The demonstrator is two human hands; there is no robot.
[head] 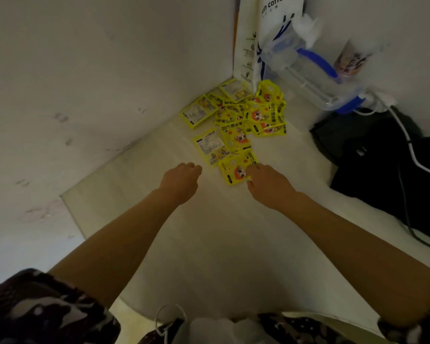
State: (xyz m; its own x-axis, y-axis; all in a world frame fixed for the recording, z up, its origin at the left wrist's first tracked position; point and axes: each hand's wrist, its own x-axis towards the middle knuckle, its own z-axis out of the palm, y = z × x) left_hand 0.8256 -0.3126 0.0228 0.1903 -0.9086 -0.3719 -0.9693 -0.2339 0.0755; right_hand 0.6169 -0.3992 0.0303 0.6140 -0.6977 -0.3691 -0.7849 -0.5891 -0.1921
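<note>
Fingers (255, 167) of the right hand (266, 186) hide the right edge of the nearest yellow packet (235, 170); whether they pinch it or merely touch it, I cannot tell. The left hand (181, 180), fingers clenched with tips hidden, hovers just left of the packet.

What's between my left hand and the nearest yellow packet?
Only bare white table separates the left hand from the nearest yellow packet, as the head view shows.

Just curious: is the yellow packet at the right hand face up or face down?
Face up: the yellow packet lies flat, its orange cartoon face showing; the right hand touches its edge.
</note>
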